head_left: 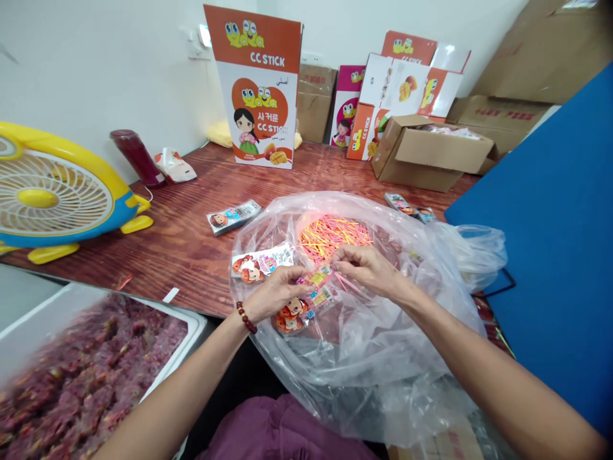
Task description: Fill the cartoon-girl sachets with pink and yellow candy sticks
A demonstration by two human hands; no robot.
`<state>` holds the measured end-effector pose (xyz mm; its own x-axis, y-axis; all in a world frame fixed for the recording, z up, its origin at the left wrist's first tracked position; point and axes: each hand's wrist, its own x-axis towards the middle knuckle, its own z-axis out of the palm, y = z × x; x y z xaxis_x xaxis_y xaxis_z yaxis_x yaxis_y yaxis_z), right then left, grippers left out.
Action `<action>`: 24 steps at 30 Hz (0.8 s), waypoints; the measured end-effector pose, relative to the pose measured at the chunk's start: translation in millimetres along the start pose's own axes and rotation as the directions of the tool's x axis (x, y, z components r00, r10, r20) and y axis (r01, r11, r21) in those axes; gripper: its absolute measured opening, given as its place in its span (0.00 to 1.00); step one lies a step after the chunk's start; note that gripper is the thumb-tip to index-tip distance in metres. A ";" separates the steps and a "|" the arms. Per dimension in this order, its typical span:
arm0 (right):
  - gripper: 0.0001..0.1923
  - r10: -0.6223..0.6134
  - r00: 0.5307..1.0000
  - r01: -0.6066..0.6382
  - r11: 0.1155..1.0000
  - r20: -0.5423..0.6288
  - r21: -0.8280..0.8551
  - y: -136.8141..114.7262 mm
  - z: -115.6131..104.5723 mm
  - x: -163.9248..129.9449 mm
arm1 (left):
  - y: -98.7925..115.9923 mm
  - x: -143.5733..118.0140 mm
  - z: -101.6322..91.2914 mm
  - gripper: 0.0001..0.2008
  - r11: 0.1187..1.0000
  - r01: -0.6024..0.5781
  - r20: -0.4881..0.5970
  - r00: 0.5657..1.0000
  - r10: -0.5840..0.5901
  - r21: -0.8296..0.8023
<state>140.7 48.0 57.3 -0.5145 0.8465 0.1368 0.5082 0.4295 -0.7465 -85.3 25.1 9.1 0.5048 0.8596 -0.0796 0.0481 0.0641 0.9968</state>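
Here, left hand (275, 292) and right hand (368, 268) pinch a packet (320, 281); sticks (335, 236) at twelve o'clock; feeding straight seems best.

yellow fan (43, 198), CC STICK carton (258, 89), open cardboard box (431, 150), dark red bottle (137, 156)

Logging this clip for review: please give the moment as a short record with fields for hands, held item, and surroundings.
left hand: left hand grips a printed packet, a bead bracelet on the wrist
right hand: right hand pinches the packet's top end
under the hands: clear plastic bag holding thin pink and yellow sticks
surface: wooden table
left side: yellow fan; white tray of dark red bits
behind: upright orange box, open cardboard box
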 end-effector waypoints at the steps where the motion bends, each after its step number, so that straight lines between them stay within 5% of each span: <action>1: 0.09 0.015 1.000 -0.015 0.999 0.019 0.031 0.6 -0.7 0.5 | -0.1 -0.4 -1.2 0.11 1.000 -0.011 0.001 1.000 0.011 0.028; 8: 0.09 -0.060 0.995 0.069 0.991 0.081 -0.113 4.0 -5.6 3.8 | -3.8 -0.5 -4.1 0.09 0.991 -0.062 -0.052 0.996 0.069 0.119; 12: 0.11 -0.088 0.996 0.090 0.994 -0.030 0.056 0.7 -1.6 2.2 | -0.9 1.9 -1.2 0.10 1.000 -0.029 -0.026 0.999 0.029 -0.009; 19: 0.08 0.049 0.979 0.024 0.936 -0.197 0.351 -4.8 2.4 4.2 | -4.7 1.0 -3.6 0.12 0.996 0.013 -0.026 1.000 -0.015 -0.086; 24: 0.08 0.148 0.939 0.079 0.786 -0.311 0.613 -0.6 10.2 14.1 | -11.5 0.2 -1.7 0.14 0.985 0.045 -0.027 0.998 -0.050 -0.168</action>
<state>126.1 56.5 53.1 -0.1932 0.9561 0.2201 -0.0640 0.2116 -0.9753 -87.2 25.4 -2.3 0.4781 0.8688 -0.1289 -0.0750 0.1866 0.9796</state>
